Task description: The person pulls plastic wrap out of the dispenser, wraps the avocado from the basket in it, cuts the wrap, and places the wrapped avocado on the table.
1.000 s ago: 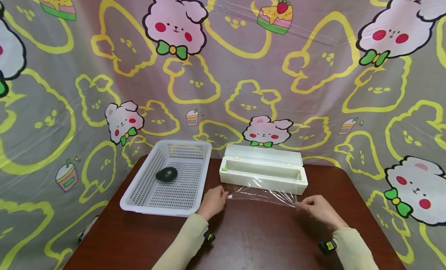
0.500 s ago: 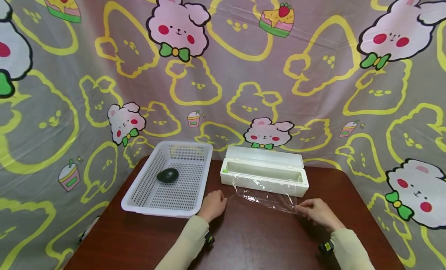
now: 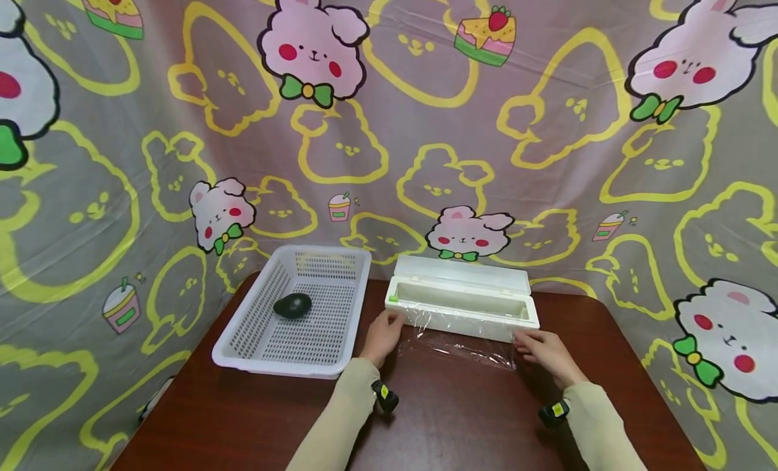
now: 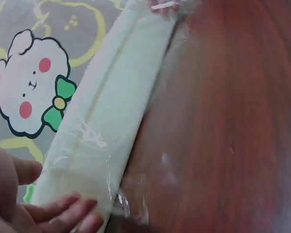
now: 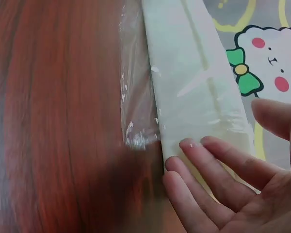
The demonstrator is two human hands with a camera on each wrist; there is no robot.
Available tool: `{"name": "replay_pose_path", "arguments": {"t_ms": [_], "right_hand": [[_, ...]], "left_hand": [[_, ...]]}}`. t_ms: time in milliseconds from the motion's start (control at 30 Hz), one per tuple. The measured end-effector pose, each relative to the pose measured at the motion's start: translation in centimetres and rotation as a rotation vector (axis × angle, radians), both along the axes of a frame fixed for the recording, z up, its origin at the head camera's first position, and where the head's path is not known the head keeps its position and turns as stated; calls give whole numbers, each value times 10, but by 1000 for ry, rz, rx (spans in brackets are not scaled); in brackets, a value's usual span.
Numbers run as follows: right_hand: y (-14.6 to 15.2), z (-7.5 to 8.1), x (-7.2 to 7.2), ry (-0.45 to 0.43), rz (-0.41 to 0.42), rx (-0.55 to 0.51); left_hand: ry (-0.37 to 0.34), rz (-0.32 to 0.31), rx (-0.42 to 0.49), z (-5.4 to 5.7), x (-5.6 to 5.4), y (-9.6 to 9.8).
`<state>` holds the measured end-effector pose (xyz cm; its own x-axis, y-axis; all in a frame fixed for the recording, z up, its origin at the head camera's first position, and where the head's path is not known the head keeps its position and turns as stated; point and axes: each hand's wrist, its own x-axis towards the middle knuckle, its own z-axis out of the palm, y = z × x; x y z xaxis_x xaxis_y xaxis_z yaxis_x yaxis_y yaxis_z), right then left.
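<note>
A long white cling film dispenser box stands at the back of the table with its lid tipped back. Clear cling film hangs over its front wall and lies on the tabletop before it. My left hand is at the box's left front corner, fingers extended against the front face in the left wrist view. At the right front corner, my right hand has its fingertips on the film-covered front, thumb spread apart. Neither hand pinches the film.
Left of the box stands a white perforated basket with a dark green avocado-like fruit in it. A small green tab sits at the box's left end. A patterned cloth hangs behind the brown table.
Both hands have moved forward from the film's front corners to the box's front corners. The right hand has let go of the film, and the film's front edge has dropped to the table.
</note>
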<state>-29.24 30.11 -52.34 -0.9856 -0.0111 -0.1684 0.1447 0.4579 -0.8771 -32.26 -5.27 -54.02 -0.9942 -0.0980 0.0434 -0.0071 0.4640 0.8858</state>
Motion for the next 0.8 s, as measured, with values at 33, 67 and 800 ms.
{"name": "replay_pose_path", "arguments": {"t_ms": [33,67,800], "right_hand": [[-1,0,-1,-5,3,-21],[-3,0,-3,-13,-5,-42],[1,-1,-24,11,-33,-388]], "left_hand": [[-11,-4,48,0,-2,2],[-17,-11,90,0,-4,3],[47,-64,633,7,-29,18]]}}
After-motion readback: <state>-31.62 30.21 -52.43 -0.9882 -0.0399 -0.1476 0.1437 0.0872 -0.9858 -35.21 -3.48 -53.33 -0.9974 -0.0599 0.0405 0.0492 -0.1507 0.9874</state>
